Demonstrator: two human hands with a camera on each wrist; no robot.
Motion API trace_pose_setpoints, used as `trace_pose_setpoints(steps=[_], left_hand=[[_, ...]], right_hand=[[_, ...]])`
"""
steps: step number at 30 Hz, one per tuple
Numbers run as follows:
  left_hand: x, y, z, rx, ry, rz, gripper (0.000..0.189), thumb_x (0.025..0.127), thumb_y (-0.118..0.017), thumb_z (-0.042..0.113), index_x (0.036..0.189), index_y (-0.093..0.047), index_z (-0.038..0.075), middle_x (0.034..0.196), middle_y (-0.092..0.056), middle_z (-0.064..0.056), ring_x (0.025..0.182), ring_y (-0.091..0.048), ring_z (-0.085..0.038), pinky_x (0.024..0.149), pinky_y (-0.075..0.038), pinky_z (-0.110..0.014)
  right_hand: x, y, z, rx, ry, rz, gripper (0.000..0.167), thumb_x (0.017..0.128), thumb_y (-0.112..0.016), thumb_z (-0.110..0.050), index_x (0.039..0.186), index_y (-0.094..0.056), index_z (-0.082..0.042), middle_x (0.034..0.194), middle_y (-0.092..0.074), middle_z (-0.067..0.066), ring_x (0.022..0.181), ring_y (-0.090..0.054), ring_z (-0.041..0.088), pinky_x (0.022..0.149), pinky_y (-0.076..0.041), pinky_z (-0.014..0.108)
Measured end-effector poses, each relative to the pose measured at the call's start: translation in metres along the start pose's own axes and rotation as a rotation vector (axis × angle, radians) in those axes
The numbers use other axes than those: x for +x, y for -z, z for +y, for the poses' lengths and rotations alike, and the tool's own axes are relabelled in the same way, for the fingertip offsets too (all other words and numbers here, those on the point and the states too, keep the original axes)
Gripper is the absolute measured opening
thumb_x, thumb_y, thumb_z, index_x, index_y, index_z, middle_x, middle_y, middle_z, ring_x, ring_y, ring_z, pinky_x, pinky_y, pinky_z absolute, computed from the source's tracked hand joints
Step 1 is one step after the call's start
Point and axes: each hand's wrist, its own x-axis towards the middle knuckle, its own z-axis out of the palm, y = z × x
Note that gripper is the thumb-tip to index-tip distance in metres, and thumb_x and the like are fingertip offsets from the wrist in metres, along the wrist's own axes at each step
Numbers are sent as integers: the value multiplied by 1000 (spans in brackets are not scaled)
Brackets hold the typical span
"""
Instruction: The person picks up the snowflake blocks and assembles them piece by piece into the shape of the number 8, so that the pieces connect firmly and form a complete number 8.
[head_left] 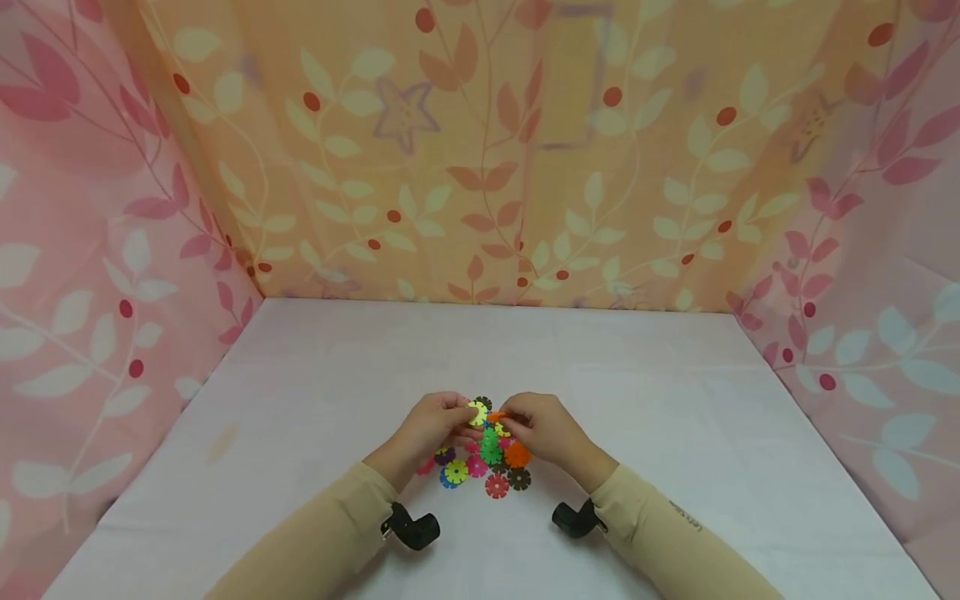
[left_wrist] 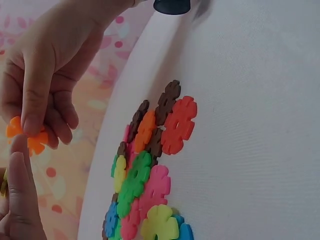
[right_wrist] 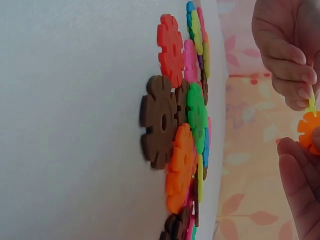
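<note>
Above a pile of notched plastic discs, the left hand pinches a yellow flower-shaped disc between thumb and fingers. Facing it, the right hand pinches an orange disc. In the right wrist view, the edge of the yellow disc meets the rim of the orange disc between the two hands. The left wrist view has the right thumb lying over the orange disc, with left fingers just below. Most of the yellow disc is hidden there.
Beneath the hands lie several loose discs, among them a green one, a red one, a brown one and an orange one, partly overlapping. They rest on a white-covered table, with patterned curtains around it.
</note>
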Motion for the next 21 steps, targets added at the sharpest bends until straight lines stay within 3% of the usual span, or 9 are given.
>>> trace_pose_setpoints(steps=[8, 14, 21], left_hand=[[2, 0, -3, 37, 5, 3, 23, 92, -54, 16, 87, -60, -6, 73, -66, -15, 69, -67, -27, 72, -52, -39], [18, 4, -21, 43, 13, 11, 24, 91, -56, 19, 84, -61, -4, 79, -66, -22, 61, -65, -22, 66, -54, -35], [25, 3, -30, 40, 5, 1, 25, 90, -57, 21, 86, -61, -3, 70, -65, -12, 56, -64, -17, 64, -54, -34]], right_hand=[[1, 0, -2, -32, -14, 13, 4, 83, -65, -7, 83, -68, -10, 79, -64, -4, 66, -54, 4, 62, -49, 18], [2, 0, -2, -59, 6, 7, 5, 83, -65, -6, 84, -68, -10, 80, -65, -4, 68, -55, 5, 64, -49, 18], [3, -1, -3, -79, 31, 5, 5, 82, -66, -7, 84, -68, -11, 80, -64, -4, 68, -55, 5, 64, -49, 17]])
